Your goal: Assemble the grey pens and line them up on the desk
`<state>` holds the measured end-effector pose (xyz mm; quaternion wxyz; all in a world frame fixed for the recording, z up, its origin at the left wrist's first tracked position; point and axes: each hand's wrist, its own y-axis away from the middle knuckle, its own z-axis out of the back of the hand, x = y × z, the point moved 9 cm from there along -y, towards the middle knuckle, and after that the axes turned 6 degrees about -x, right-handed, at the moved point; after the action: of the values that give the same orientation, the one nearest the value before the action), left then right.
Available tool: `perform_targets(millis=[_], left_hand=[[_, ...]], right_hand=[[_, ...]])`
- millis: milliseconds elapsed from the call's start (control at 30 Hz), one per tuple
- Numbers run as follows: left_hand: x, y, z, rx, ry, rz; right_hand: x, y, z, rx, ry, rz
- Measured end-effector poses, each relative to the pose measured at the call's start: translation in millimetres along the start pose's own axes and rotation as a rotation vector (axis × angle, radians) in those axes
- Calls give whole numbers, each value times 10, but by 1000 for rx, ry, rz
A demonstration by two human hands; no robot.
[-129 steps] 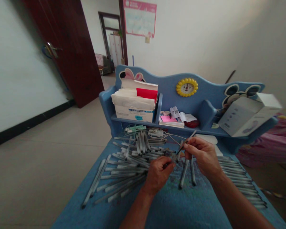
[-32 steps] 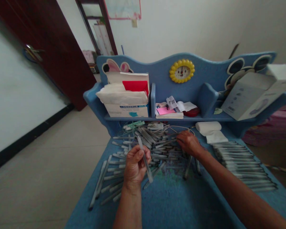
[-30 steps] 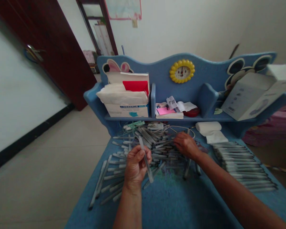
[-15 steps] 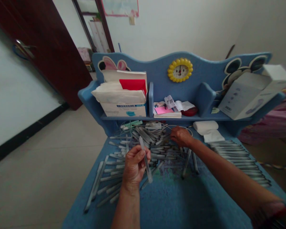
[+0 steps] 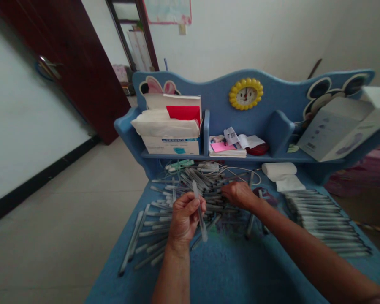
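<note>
My left hand [image 5: 183,217] pinches a clear, frosted pen barrel [image 5: 202,223] between thumb and fingers and holds it tilted above the desk. Behind and around that hand lies a loose heap of grey pens or pen parts [image 5: 156,222]. At the heap's right side is my right hand [image 5: 240,195], its fingers bent together and pointing down-left among the pieces. What those fingers grip, if anything, is hidden. A few separate pens [image 5: 250,227] lie under the right wrist, beside a dark purplish object [image 5: 269,197] partly covered by the arm.
Many pens lie side by side in a row [image 5: 329,223] at the blue desk's right. A white paper roll [image 5: 278,170] and a white cable [image 5: 237,168] sit at the back. Above, a shelf [image 5: 174,157] carries a mask box [image 5: 172,145], papers [image 5: 228,152] and a white carton [image 5: 332,126].
My right hand has moved left and closer to me, from the back of the heap to its right side. The left hand keeps the barrel almost unmoved. The view has shifted slightly.
</note>
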<state>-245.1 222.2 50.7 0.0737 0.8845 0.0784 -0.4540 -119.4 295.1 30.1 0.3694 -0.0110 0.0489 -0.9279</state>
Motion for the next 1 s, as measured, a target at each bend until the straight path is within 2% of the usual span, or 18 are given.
perform_targets(millis=[200,500,600,700,800,867,900,1000], left_hand=[[-68,-12,45,-16,8,-34],[-130,-11,61,2,41,-58],[-159,-16,85,-11,38,-71],[-190,-18,114,-26,40,-82],[-187,-15,125,-31,23,-76],[-158,-9,115,-29,-2,-63],[-136,-5,99,-24,-20,-55],[-43,21,-2,18,-107,-16]], right_hand=[[180,-241,-111,47,-10,13],[125,-413,-197,47,-124,-63],[69,-398,-132,11,-233,-103],[-5,-222,-28,-43,-370,-129],[-96,105,35,-123,-615,-188],[-266,387,31,-306,-1202,-382],[-293,513,0,-366,-1423,-436],[-239,780,-50,-472,-1843,-498]])
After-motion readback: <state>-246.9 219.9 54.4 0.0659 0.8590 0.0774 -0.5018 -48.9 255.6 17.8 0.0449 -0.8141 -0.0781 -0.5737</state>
